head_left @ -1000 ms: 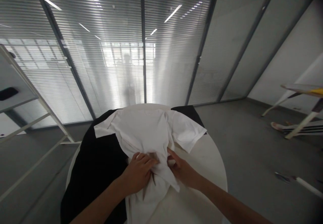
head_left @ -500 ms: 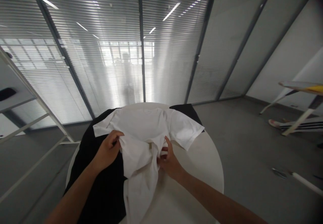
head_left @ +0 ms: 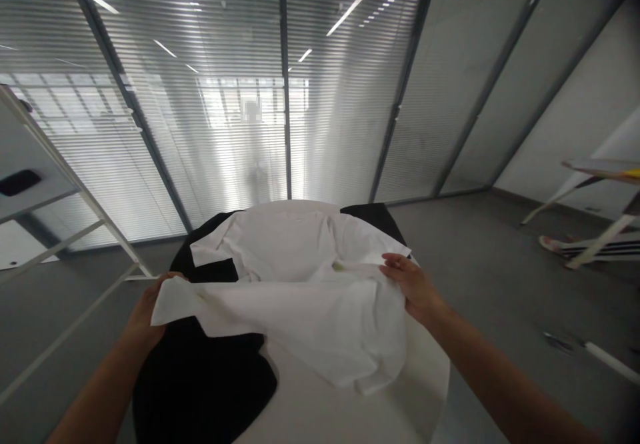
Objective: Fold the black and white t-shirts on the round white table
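A white T-shirt (head_left: 300, 297) lies half lifted over a round white table (head_left: 350, 404). My left hand (head_left: 147, 307) grips one edge of the shirt at the left, mostly hidden behind the cloth. My right hand (head_left: 413, 284) pinches the other edge at the right. The cloth is stretched between both hands, while the shirt's far part with a sleeve still rests on the table. A black garment (head_left: 200, 377) lies under it, covering the table's left side.
A white metal rack (head_left: 65, 197) stands at the left. Glass walls with blinds (head_left: 280, 97) close off the back. A white-legged table (head_left: 600, 184) and a person's sandalled foot (head_left: 550, 243) are at the far right on the grey floor.
Both hands have moved apart from the shirt's bunched middle, left hand to the left and right hand to the right, pulling the white cloth up and spreading it wide.
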The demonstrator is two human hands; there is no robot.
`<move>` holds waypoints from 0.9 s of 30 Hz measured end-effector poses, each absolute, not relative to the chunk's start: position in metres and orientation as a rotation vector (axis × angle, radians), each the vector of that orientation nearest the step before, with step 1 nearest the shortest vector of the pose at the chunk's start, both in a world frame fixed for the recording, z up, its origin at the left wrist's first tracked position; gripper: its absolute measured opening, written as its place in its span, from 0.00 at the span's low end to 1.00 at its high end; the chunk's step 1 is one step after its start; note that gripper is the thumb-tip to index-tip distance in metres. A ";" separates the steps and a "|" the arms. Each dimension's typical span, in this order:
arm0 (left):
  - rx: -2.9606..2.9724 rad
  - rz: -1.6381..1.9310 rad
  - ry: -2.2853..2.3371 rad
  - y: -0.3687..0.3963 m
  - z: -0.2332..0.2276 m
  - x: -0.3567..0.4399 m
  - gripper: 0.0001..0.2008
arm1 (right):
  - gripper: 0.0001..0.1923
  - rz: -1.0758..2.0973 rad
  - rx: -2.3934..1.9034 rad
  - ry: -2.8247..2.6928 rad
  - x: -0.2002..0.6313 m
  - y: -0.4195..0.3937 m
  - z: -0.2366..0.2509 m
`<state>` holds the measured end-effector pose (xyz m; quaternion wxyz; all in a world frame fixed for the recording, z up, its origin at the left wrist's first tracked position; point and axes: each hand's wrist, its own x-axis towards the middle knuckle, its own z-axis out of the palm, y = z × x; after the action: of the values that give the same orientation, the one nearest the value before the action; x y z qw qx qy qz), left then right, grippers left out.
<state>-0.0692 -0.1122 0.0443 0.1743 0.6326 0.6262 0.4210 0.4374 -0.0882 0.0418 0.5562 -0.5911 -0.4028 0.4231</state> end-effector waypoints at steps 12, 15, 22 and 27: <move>2.408 0.992 1.789 -0.185 0.027 -0.102 0.18 | 0.10 0.274 -1.244 -2.413 0.428 -0.188 0.006; 2.602 0.655 1.701 -0.197 0.022 -0.082 0.16 | 0.09 0.306 -1.193 -2.646 0.398 -0.205 0.008; 2.638 0.301 1.908 -0.182 -0.016 -0.055 0.22 | 0.10 0.048 -1.249 -2.683 0.391 -0.194 -0.008; 2.681 0.261 1.991 -0.169 -0.015 -0.069 0.20 | 0.06 0.249 -1.084 -2.618 0.414 -0.188 0.019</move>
<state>-0.0694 -0.1688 -0.0153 -0.1038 0.7961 0.5911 0.0776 0.4140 -0.1877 0.0190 0.1480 -0.3769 -0.9103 0.0864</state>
